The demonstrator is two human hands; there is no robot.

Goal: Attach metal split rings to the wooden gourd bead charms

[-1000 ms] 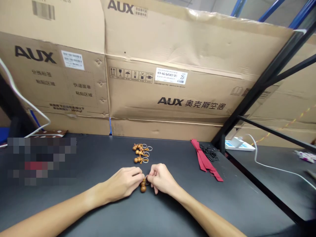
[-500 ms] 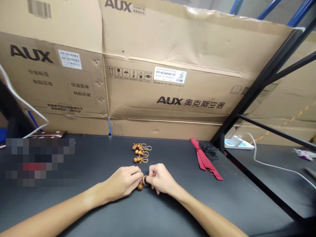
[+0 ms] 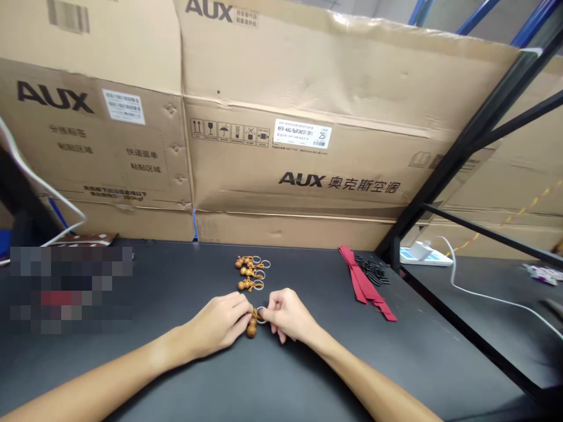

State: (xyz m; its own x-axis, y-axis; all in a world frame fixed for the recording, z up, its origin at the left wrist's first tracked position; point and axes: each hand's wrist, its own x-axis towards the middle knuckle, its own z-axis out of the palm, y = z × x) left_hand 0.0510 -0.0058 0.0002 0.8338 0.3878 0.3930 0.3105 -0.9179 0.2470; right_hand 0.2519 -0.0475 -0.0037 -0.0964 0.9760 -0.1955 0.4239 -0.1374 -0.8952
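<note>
A keychain with a brown wooden gourd [image 3: 251, 329], an orange cord and a metal split ring [image 3: 261, 315] lies between my hands on the black table. My left hand [image 3: 229, 319] is closed at the gourd's upper end, its fingertips pinching near the cord. On the other side, my right hand [image 3: 285, 316] pinches the split ring between thumb and bent fingers. Beyond them, several similar gourd keychains [image 3: 248, 272] lie in a column, their rings pointing right.
Red ribbon strips [image 3: 365, 284] and a pile of small black pieces [image 3: 373, 271] lie at the right. Large cardboard sheets [image 3: 290, 146] stand along the back. A black metal frame [image 3: 440, 152] slants down the right side, with a white device [image 3: 426, 254] behind it.
My right hand has shifted slightly up and right with the ring. More of the gourd and cord shows between the hands, and the gourd stands a little more upright in view.
</note>
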